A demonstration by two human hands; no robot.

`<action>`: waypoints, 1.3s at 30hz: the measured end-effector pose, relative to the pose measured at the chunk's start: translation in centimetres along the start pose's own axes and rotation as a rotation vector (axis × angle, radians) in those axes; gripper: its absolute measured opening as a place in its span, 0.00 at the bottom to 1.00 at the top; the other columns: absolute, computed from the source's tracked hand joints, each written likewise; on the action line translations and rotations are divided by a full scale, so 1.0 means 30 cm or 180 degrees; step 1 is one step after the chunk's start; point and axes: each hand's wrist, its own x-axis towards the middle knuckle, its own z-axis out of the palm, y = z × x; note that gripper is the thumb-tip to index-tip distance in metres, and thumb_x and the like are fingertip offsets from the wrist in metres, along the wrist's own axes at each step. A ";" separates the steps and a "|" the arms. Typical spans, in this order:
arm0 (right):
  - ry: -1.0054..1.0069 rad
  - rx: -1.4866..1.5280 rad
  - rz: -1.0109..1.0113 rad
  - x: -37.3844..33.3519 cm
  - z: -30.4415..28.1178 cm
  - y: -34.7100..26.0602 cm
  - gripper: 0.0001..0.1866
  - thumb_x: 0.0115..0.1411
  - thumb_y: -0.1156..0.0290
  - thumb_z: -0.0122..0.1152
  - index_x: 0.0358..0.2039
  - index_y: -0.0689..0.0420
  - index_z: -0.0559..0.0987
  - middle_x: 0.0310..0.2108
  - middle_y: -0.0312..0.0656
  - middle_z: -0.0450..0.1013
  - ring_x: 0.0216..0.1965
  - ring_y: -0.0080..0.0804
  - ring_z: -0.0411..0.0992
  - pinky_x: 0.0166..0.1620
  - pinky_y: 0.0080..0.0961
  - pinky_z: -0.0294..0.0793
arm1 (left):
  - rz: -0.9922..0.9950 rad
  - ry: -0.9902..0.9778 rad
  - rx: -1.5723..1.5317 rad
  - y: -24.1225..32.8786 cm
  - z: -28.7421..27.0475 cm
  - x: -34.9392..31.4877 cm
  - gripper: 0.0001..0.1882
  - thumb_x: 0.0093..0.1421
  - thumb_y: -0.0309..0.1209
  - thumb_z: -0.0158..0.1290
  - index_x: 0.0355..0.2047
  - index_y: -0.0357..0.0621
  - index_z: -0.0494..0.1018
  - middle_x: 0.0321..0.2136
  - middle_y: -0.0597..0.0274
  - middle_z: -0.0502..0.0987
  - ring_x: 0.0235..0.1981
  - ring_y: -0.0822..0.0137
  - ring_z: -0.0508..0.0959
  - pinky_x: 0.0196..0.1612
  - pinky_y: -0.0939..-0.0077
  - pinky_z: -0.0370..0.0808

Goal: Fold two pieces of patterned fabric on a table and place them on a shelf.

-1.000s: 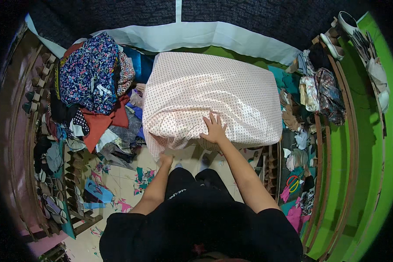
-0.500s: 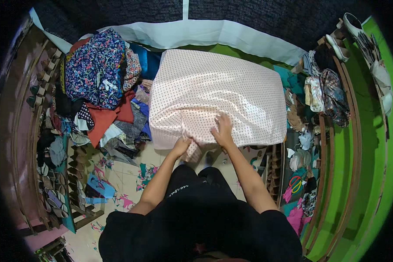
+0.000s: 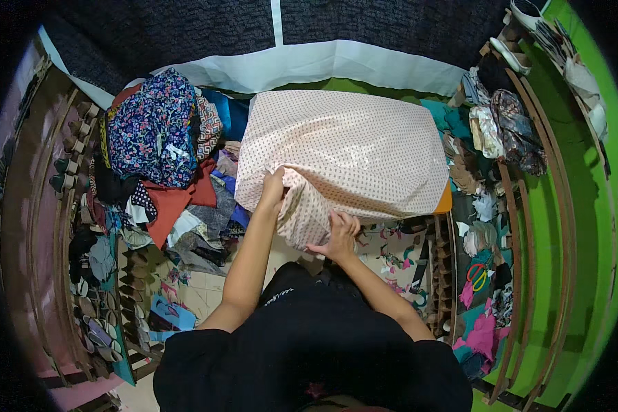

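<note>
A pale pink, shiny cloth (image 3: 350,137) with small dark dots covers the surface in front of me. My left hand (image 3: 273,189) is closed on a bunched fold of it, left of the middle. Below that grip the cloth's near part hangs in creases toward my lap. My right hand (image 3: 340,237) is at the hanging part's right side, fingers bent and thumb against the cloth. An orange corner (image 3: 444,199) of what lies under the cloth shows at the right.
A heap of patterned fabrics (image 3: 154,130) lies at the left. Wooden racks with shoe soles (image 3: 103,336) flank both sides. Scissors with yellow-green handles (image 3: 476,277) lie among scraps at the right. Fabric offcuts are scattered over the tiled floor (image 3: 206,281).
My left hand has moved up and away from me, lifting the cloth's near edge. My right hand has come down from the cloth's top to its hanging part. The orange corner is now uncovered.
</note>
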 end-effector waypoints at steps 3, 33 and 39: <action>-0.0139 0.0258 -0.0096 0.017 0.046 -0.074 0.57 0.23 0.47 0.69 0.51 0.56 0.51 0.43 0.44 0.49 0.46 0.42 0.45 0.50 0.43 0.39 | -0.0240 -0.0088 -0.0315 -0.035 -0.042 0.104 0.15 0.57 0.31 0.35 0.36 0.30 0.64 0.31 0.51 0.71 0.31 0.60 0.73 0.31 0.65 0.72; -0.1011 0.0502 0.0785 0.302 -0.271 -0.096 0.44 0.32 0.44 0.63 0.46 0.58 0.61 0.28 0.52 0.71 0.29 0.46 0.71 0.30 0.36 0.68 | 0.1557 -0.0564 0.2502 -0.020 0.038 -0.154 0.14 0.55 0.35 0.45 0.26 0.33 0.69 0.15 0.62 0.68 0.19 0.78 0.64 0.22 0.79 0.63; -0.0525 0.0035 0.0477 0.240 -0.151 -0.144 0.50 0.29 0.58 0.69 0.51 0.62 0.53 0.42 0.51 0.54 0.45 0.49 0.55 0.45 0.36 0.59 | 0.2184 -0.0431 0.2648 -0.043 0.049 -0.149 0.15 0.54 0.36 0.46 0.22 0.32 0.67 0.15 0.45 0.68 0.16 0.61 0.69 0.21 0.70 0.63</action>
